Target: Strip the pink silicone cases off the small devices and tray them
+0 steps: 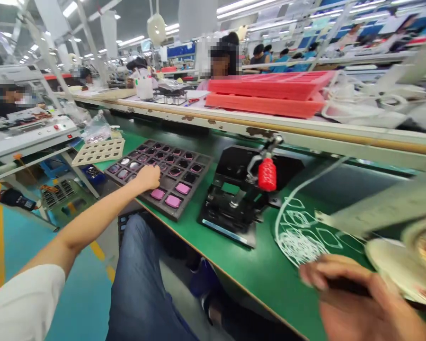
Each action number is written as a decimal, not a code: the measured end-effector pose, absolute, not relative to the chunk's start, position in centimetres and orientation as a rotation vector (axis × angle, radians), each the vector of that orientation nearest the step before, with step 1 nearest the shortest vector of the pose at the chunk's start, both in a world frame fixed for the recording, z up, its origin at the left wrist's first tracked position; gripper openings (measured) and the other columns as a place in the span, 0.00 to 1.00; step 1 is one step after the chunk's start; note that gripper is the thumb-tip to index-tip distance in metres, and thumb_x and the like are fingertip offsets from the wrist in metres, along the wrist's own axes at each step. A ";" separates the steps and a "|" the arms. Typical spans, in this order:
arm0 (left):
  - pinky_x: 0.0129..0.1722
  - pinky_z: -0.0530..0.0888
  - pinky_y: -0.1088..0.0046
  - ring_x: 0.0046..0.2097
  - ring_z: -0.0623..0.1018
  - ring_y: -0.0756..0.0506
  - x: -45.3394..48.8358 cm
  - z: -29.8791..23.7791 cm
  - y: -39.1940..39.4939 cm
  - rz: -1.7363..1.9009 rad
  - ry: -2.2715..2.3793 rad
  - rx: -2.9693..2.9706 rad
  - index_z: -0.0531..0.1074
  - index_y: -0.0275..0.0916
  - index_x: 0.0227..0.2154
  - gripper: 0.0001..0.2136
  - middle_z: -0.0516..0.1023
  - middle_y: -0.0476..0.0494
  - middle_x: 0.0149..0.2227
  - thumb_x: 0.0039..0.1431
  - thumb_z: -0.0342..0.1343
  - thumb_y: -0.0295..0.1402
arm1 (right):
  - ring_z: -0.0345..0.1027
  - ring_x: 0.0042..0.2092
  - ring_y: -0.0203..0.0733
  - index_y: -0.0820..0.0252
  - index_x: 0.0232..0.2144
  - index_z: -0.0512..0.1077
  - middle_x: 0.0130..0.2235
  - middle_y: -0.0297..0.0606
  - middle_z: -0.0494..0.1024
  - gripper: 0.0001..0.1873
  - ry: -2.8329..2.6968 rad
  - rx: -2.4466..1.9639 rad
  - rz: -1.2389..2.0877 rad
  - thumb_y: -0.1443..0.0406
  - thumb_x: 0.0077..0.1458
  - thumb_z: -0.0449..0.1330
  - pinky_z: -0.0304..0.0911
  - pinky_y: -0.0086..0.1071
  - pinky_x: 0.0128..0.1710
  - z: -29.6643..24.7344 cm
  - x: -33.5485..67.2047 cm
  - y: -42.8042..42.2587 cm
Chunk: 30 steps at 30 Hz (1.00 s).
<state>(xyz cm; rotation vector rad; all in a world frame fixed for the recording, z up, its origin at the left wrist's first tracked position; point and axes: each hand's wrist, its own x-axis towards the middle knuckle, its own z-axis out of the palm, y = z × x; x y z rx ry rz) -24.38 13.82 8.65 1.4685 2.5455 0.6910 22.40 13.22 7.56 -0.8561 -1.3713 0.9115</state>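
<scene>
My left hand [148, 177] reaches out over a dark compartment tray [199, 163] holding several small pink and dark parts. Its fingers curl down into a compartment near the tray's near-left side, and what they pinch is hidden. My right hand [358, 296] is at the lower right, blurred, closed around a thin dark tool [344, 284]. A black toggle press [241, 199] with a red handle [267, 174] stands between the two hands on the green bench [262, 270].
White outlines and scribbles [301, 227] mark the bench by the press. A pale roll [404, 270] lies at the right. Beige empty tray [98, 151] sits beyond the dark tray. Red trays [270, 92] rest on the raised shelf. Other people work behind.
</scene>
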 end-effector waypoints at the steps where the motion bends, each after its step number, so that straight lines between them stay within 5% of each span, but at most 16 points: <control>1: 0.51 0.81 0.53 0.52 0.81 0.39 -24.3 9.0 13.5 0.737 2.513 1.450 0.75 0.37 0.55 0.17 0.79 0.37 0.55 0.70 0.63 0.41 | 0.76 0.37 0.54 0.41 0.26 0.83 0.35 0.48 0.77 0.24 -1.240 -0.877 1.020 0.47 0.68 0.55 0.68 0.56 0.34 6.9 22.6 12.4; 3: 0.49 0.81 0.55 0.46 0.83 0.41 -24.4 9.8 12.5 0.862 2.427 1.425 0.76 0.36 0.52 0.17 0.82 0.40 0.47 0.70 0.62 0.43 | 0.75 0.35 0.50 0.48 0.25 0.83 0.33 0.45 0.77 0.27 -1.005 -0.924 1.186 0.43 0.67 0.57 0.73 0.50 0.36 5.6 23.0 10.8; 5: 0.46 0.82 0.58 0.43 0.84 0.41 -24.3 10.4 11.0 1.015 2.316 1.415 0.75 0.35 0.55 0.19 0.83 0.41 0.41 0.71 0.58 0.45 | 0.70 0.27 0.44 0.53 0.30 0.83 0.24 0.39 0.73 0.30 -0.924 -0.984 1.286 0.39 0.66 0.57 0.70 0.42 0.27 4.1 23.4 9.5; 8: 0.43 0.83 0.60 0.46 0.85 0.41 -22.2 10.3 8.0 1.319 1.996 1.364 0.71 0.43 0.61 0.21 0.83 0.38 0.48 0.71 0.53 0.47 | 0.68 0.22 0.42 0.57 0.37 0.83 0.19 0.36 0.72 0.34 -0.904 -0.974 1.478 0.36 0.66 0.55 0.69 0.38 0.23 2.6 23.6 7.8; 10: 0.42 0.83 0.59 0.48 0.85 0.38 -18.8 9.3 5.8 1.516 1.531 1.149 0.74 0.44 0.58 0.20 0.82 0.35 0.53 0.67 0.60 0.46 | 0.75 0.27 0.45 0.57 0.39 0.83 0.27 0.41 0.81 0.28 -0.925 -0.908 1.518 0.39 0.64 0.62 0.74 0.41 0.29 2.2 23.1 6.8; 13: 0.36 0.82 0.60 0.44 0.85 0.36 -11.2 7.0 3.0 1.425 1.131 0.883 0.79 0.41 0.53 0.18 0.83 0.30 0.53 0.67 0.63 0.46 | 0.77 0.31 0.43 0.54 0.38 0.80 0.32 0.37 0.82 0.15 -0.988 -0.814 1.461 0.52 0.57 0.74 0.74 0.38 0.30 2.2 21.6 5.5; 17: 0.29 0.79 0.67 0.39 0.84 0.40 -2.0 4.7 0.7 1.215 1.016 0.772 0.75 0.41 0.56 0.19 0.84 0.31 0.50 0.67 0.66 0.41 | 0.75 0.31 0.38 0.51 0.39 0.81 0.34 0.34 0.79 0.01 -1.244 -0.801 1.211 0.64 0.64 0.70 0.73 0.32 0.30 2.5 20.1 4.0; 24: 0.30 0.81 0.70 0.30 0.80 0.49 2.1 4.9 -0.6 1.136 1.055 0.751 0.75 0.37 0.54 0.20 0.80 0.43 0.39 0.66 0.67 0.44 | 0.76 0.60 0.53 0.52 0.56 0.80 0.57 0.44 0.81 0.28 -1.765 -0.538 0.797 0.82 0.60 0.65 0.74 0.53 0.62 1.7 20.0 3.1; 30: 0.32 0.81 0.71 0.30 0.79 0.50 2.0 5.0 -0.9 1.107 1.138 0.798 0.75 0.37 0.55 0.22 0.81 0.40 0.44 0.67 0.65 0.47 | 0.75 0.63 0.54 0.57 0.59 0.78 0.57 0.43 0.83 0.30 -1.804 -0.530 0.796 0.83 0.59 0.65 0.75 0.53 0.64 0.4 19.9 2.8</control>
